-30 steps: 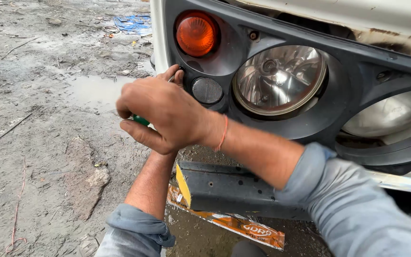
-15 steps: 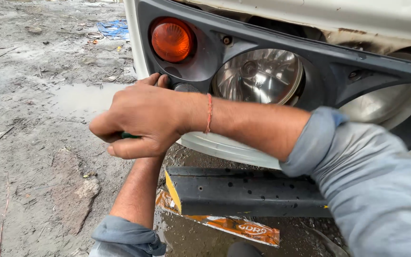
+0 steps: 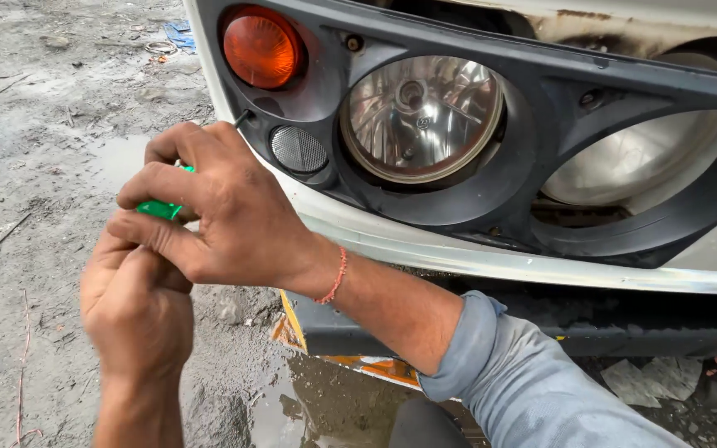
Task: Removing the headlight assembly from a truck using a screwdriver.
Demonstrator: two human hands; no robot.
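1. Hands meet at the 9 o'clock side of the view, in front of a vehicle's headlamp panel (image 3: 541,75).
2. The right hand (image 3: 217,211) has its fingers curled tight around a green-handled screwdriver (image 3: 159,207); only a bit of green handle shows between the fingers, and a thin dark shaft tip pokes out at 1 o'clock from the knuckles, right at the panel edge.
3. The left hand (image 3: 139,311) sits at 7 o'clock from the right one, pressed against it from below, fingers folded in. Whether it grips the handle too, I cannot tell; the right hand covers that spot.
4. An orange indicator lamp (image 3: 260,47) is at 1 o'clock from the hands, near the shaft tip.
5. A small round grey reflector (image 3: 298,149) lies just at 3 o'clock from the right hand's knuckles.
6. The round headlamp (image 3: 421,116) sits farther out at 3 o'clock, beside the reflector; an empty lamp socket (image 3: 636,162) follows beyond it.
7. A red thread bracelet (image 3: 334,278) circles the right wrist, and a grey-blue sleeve (image 3: 524,382) runs off toward 5 o'clock.
8. Wet muddy ground (image 3: 43,124) with a puddle (image 3: 325,398) lies under everything.
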